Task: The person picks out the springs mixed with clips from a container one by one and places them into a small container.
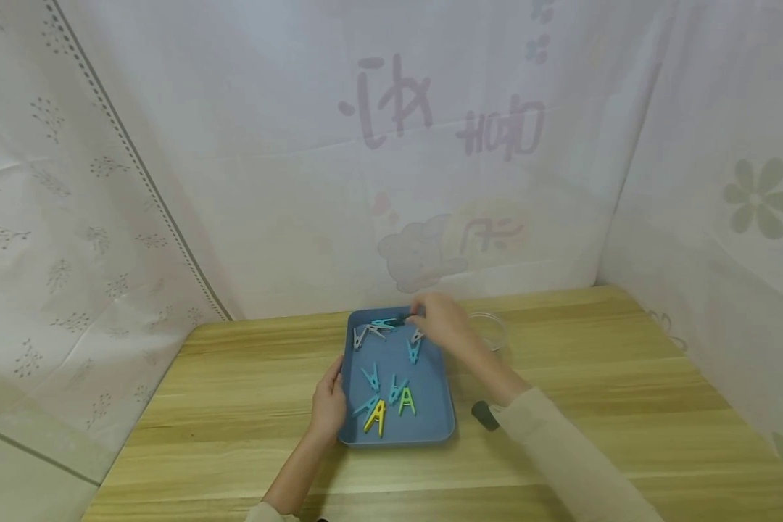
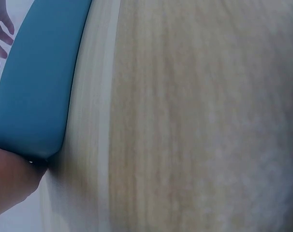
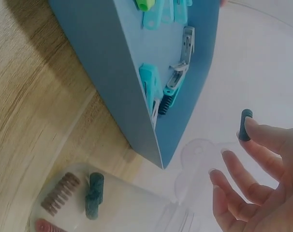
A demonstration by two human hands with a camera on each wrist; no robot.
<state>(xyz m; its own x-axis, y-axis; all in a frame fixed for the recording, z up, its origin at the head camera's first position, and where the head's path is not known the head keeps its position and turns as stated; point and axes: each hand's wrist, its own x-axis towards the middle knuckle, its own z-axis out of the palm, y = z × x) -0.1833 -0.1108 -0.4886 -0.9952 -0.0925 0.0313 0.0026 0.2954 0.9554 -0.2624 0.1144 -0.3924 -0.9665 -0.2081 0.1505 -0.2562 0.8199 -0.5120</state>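
Observation:
My right hand [image 1: 440,322] is over the far right corner of a blue tray [image 1: 424,428]. Between thumb and forefinger it pinches a small dark claw clip [image 3: 245,124], the other fingers loosely bent. My left hand [image 1: 329,406] grips the tray's left side; in the left wrist view, part of that hand [image 2: 13,181] lies against the tray's bottom corner. Inside, turquoise clothespins [image 1: 396,391], a yellow clothespin [image 1: 375,418] and a green one [image 1: 407,401] lie near the front. Grey clothespins [image 1: 359,338], more turquoise ones and a black toothed clip [image 3: 164,104] lie toward the back.
Just right of the tray's far end stands a clear jar [image 1: 496,333]. It holds a brown ribbed clip [image 3: 60,193], a dark green clip [image 3: 94,195] and a reddish piece [image 3: 49,226]. A printed white curtain [image 1: 287,217] hangs behind the wooden table [image 1: 248,384].

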